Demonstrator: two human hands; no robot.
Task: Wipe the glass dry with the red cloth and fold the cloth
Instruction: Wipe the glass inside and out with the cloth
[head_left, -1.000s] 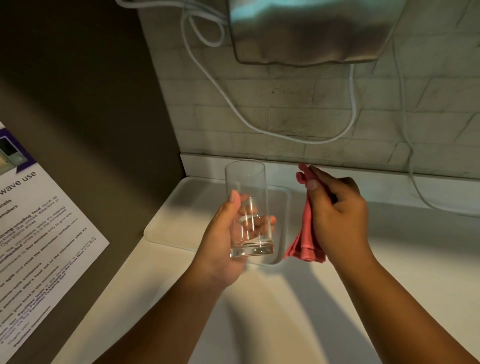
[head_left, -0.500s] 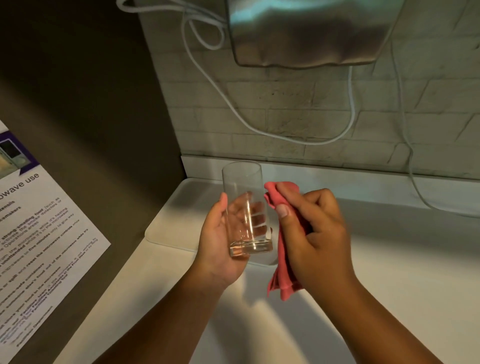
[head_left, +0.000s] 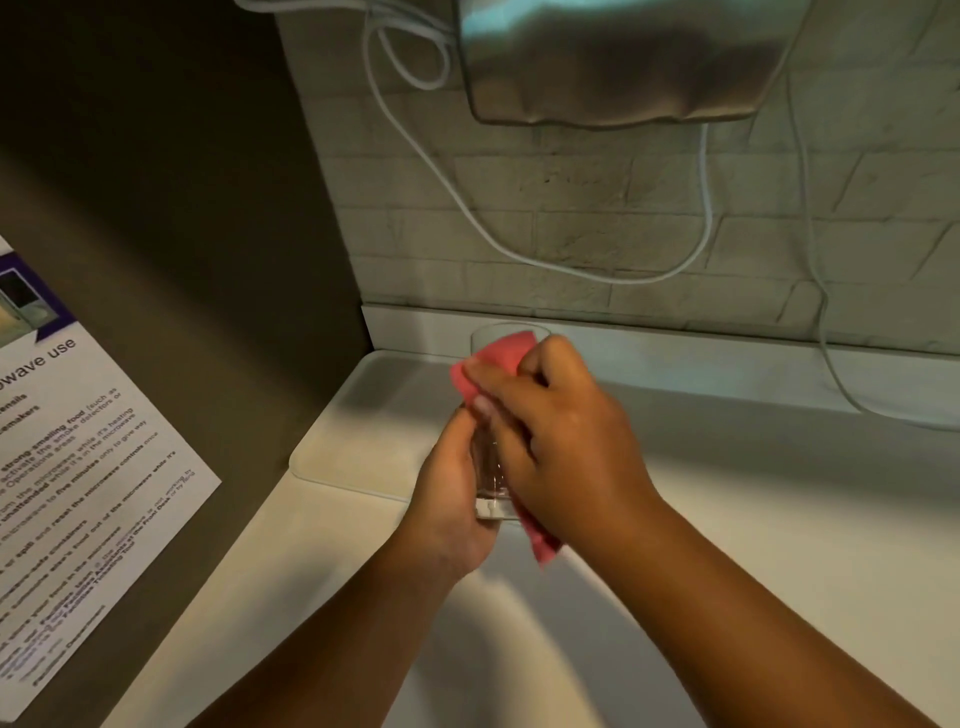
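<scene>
I hold a tall clear glass (head_left: 488, 483) upright above the white counter, my left hand (head_left: 449, 499) wrapped around its lower part. The red cloth (head_left: 501, 356) is pressed against the near side of the glass by my right hand (head_left: 561, 441). The cloth reaches up to the rim and a corner hangs below my right palm. Most of the glass is hidden behind my right hand and the cloth.
A white tray (head_left: 353, 431) lies on the counter (head_left: 779, 519) under my hands, close to the tiled wall. A metal appliance (head_left: 618, 57) hangs overhead with white cables (head_left: 519, 254) looping down. A printed notice (head_left: 67, 467) is on the dark left panel.
My right hand moved left with the red cloth, from beside the glass to pressing the cloth over its side. The left hand kept holding the glass.
</scene>
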